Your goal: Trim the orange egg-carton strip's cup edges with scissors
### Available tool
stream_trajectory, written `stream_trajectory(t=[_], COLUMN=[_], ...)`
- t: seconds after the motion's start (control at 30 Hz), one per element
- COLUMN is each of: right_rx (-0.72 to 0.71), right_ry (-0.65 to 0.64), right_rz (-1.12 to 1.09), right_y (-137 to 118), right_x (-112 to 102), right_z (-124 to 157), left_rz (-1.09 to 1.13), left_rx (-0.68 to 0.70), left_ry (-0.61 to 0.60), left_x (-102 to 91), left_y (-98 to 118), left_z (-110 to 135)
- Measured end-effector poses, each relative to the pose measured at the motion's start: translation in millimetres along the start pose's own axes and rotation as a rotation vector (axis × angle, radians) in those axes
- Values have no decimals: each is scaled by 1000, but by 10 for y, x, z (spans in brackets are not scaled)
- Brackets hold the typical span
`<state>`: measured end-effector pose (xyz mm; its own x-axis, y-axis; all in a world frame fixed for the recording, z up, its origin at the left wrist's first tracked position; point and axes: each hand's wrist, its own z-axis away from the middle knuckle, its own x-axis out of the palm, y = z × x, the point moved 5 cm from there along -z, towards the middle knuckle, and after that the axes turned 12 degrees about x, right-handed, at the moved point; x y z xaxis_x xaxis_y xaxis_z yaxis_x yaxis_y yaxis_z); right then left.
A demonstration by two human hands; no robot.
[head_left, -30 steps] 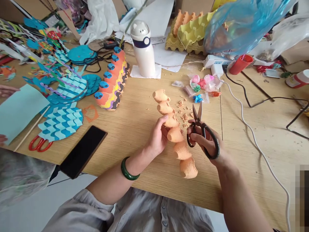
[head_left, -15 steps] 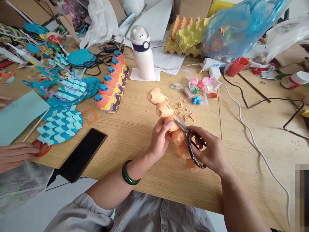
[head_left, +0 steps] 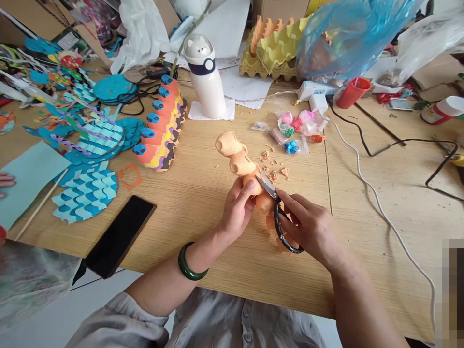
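Note:
My left hand grips the middle of an orange strip of egg-carton cups, tilted up off the wooden table. My right hand holds black-handled scissors, their blades meeting the strip just beside my left thumb. The lower cups of the strip are mostly hidden behind my right hand. Small orange cuttings lie on the table just past the strip.
A black phone lies near the front edge at the left. A painted orange cup strip, blue paper scale pieces, a white bear-lidded bottle, egg cartons, cables and another person's fingers surround the work spot.
The scissors swung from upright beside the strip down onto it. My left hand lifted and tilted the strip. The other person's hand at the left reached in, then drew back.

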<state>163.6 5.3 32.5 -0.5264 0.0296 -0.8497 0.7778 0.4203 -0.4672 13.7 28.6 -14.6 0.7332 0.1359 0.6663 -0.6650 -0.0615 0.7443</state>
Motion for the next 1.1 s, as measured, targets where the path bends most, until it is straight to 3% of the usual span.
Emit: stream_trajectory(t=[0.3, 0.67, 0.8, 1.1], right_rx=[-16, 118, 86, -28], right_ry=[8, -18, -92, -94], right_rz=[54, -39, -80, -19], right_y=[-2, 29, 61, 111], right_x=[-10, -5, 26, 8], right_z=[19, -47, -26, 37], left_rz=[17, 58, 54, 46], left_rx=[-43, -91, -105, -132], left_ry=[27, -53, -54, -58], left_x=[-18, 26, 14, -13], left_y=[-33, -37, -61, -113], left_z=[11, 10, 11, 14])
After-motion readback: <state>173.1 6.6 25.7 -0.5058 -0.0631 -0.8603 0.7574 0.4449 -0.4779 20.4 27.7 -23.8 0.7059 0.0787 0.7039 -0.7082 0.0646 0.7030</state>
